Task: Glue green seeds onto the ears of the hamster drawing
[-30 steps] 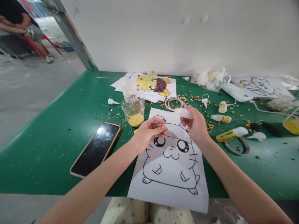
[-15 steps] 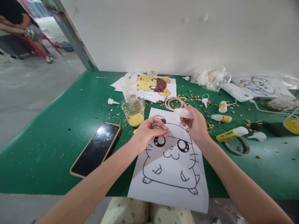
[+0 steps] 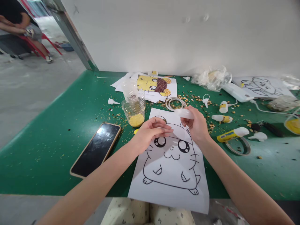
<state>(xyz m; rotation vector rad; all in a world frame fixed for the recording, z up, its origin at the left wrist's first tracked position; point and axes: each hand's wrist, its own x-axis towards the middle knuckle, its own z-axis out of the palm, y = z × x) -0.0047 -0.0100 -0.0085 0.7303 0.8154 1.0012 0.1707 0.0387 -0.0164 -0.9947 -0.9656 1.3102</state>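
A sheet of paper with a line-drawn hamster (image 3: 173, 173) lies before me, its lower edge reaching past the table's front. Over the drawing's forehead is my left hand (image 3: 153, 131), its thumb and fingertips brought close together in a pinch; whatever they hold is too small to make out. Dark grains (image 3: 164, 121) cover part of the drawing's left ear, partly behind that hand. A few tiny specks show between the drawn eyes. My right hand (image 3: 195, 123) grips a small white glue bottle (image 3: 186, 113), tilted nearly level and pointing left, above the right ear.
A clear plastic tub of yellow grains (image 3: 136, 119) stands behind my left hand, with a phone (image 3: 96, 150) nearer. Rolled tape (image 3: 175, 104), a glue stick (image 3: 232, 134), small bottles (image 3: 222, 118) and scattered grains lie right. A half-filled yellow picture (image 3: 150, 83) lies behind. A person sits far left.
My left fingertips have shifted slightly right over the drawing. Small specks now show more clearly between the drawn eyes. The right hand and bottle stay nearly still.
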